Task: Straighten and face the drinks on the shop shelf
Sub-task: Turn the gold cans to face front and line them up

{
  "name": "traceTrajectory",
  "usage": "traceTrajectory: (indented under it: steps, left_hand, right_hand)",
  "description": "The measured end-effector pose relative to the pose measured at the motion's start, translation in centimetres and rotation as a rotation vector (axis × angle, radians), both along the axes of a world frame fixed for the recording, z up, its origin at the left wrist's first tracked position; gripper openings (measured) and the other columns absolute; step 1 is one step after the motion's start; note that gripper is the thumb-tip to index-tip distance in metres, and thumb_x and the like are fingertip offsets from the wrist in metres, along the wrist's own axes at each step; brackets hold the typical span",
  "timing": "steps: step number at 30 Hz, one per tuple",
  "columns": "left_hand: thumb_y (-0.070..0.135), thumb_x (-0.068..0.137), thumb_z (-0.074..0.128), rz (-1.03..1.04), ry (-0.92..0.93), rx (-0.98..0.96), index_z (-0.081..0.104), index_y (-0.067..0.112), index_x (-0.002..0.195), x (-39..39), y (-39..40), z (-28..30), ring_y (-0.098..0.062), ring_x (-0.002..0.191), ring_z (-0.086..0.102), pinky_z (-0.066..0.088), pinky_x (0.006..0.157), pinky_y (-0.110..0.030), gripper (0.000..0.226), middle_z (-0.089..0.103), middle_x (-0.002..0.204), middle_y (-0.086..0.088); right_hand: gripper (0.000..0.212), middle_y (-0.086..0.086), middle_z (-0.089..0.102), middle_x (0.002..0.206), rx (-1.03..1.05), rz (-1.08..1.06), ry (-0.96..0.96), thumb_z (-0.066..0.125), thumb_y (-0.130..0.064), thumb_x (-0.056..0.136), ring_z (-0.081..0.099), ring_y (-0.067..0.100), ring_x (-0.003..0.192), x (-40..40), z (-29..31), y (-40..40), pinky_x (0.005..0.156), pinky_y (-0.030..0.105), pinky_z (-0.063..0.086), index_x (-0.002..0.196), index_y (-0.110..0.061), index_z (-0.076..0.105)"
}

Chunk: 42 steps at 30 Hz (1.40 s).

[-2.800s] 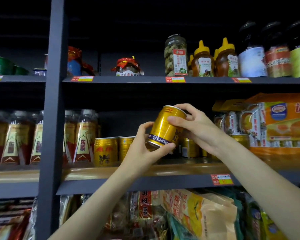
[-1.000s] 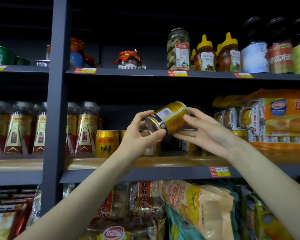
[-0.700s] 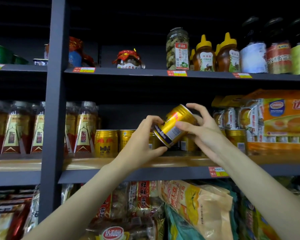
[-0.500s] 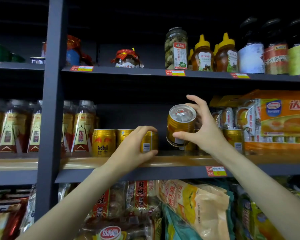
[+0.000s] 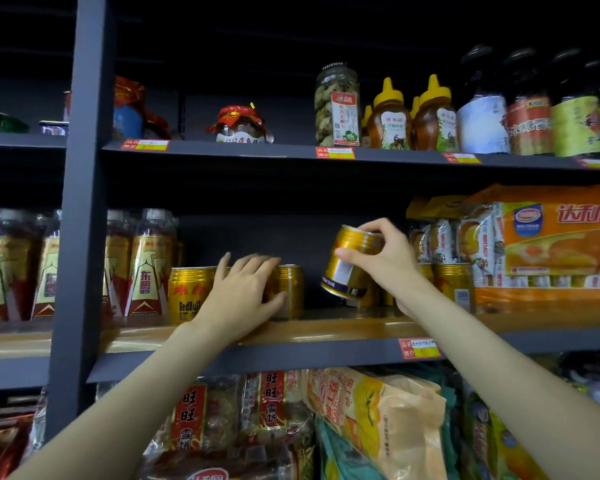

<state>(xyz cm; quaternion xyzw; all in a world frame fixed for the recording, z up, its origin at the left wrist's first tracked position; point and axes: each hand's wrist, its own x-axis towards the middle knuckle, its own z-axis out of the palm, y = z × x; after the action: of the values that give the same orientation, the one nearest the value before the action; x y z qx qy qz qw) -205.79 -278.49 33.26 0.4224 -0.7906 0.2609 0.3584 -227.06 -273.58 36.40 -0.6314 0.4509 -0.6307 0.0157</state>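
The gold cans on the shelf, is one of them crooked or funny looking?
Yes. The gold can in the right hand is tilted and off the wooden shelf, with its white back label showing instead of the front. The can by the left hand also shows only its plain side.

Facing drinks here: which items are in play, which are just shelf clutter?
In play:
right hand gripping tilted gold can
left hand on standing gold cans
Red Bull can
drink bottles

Clutter:
honey bottles
nut jar
orange cake box
snack bags
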Motion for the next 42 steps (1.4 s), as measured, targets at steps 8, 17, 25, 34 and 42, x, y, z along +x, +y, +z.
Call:
traceTrajectory:
  steps: [8, 17, 25, 34, 42]
  left_hand:
    - [0.058, 0.074, 0.016, 0.007, 0.047, -0.074, 0.048, 0.025, 0.131, 0.2, -1.3, -0.4, -0.021, 0.12, 0.045, 0.021, 0.109, -0.043, 0.073, 0.054, 0.125, 0.003]
    - [0.052, 0.076, 0.013, 0.045, 0.044, -0.102, 0.044, 0.027, 0.133, 0.0, -1.6, -1.0, -0.019, 0.121, 0.042, 0.021, 0.109, -0.041, 0.069, 0.052, 0.126, 0.005]
    - [0.051, 0.077, 0.012, 0.043, 0.042, -0.103, 0.044, 0.027, 0.134, 0.1, -1.6, -1.0, -0.018, 0.121, 0.042, 0.02, 0.11, -0.039, 0.07, 0.051, 0.128, 0.005]
    - [0.049, 0.078, 0.014, 0.055, 0.044, -0.117, 0.044, 0.025, 0.134, -0.1, -1.6, -1.2, -0.019, 0.121, 0.043, 0.021, 0.109, -0.04, 0.068, 0.051, 0.127, 0.004]
    - [0.05, 0.076, 0.009, 0.074, 0.027, -0.107, 0.04, 0.026, 0.137, -0.2, -1.4, -1.0, -0.017, 0.123, 0.04, 0.019, 0.11, -0.038, 0.072, 0.049, 0.131, 0.006]
  right_hand:
    - [0.047, -0.006, 0.047, 0.105, 0.215, -0.161, 0.421, 0.075, -0.041, 0.076, 0.044, 0.011, 0.104, 1.5, -1.1, -3.8, 0.074, 0.022, 0.038, 0.112, -0.023, 0.05]
    - [0.059, 0.0, 0.05, 0.135, 0.341, -0.331, 0.903, 0.07, -0.034, 0.082, 0.037, 0.022, 0.13, 0.6, 1.4, -3.6, 0.106, 0.041, 0.03, 0.134, -0.023, 0.046]
    - [0.067, 0.006, 0.048, 0.139, 0.349, -0.457, 0.933, 0.068, -0.041, 0.082, 0.032, 0.028, 0.134, 1.5, 1.3, -8.4, 0.109, 0.045, 0.024, 0.141, -0.023, 0.041]
    - [0.066, 0.008, 0.042, 0.145, 0.596, -0.553, 0.853, 0.052, -0.057, 0.088, 0.041, 0.027, 0.131, -5.6, 3.7, -8.7, 0.108, 0.044, 0.034, 0.142, -0.021, 0.038]
    - [0.084, 0.009, 0.032, 0.151, 0.671, -0.724, 1.023, 0.057, -0.068, 0.078, 0.019, 0.034, 0.142, -4.2, 3.2, -9.1, 0.113, 0.061, 0.008, 0.145, -0.024, 0.032]
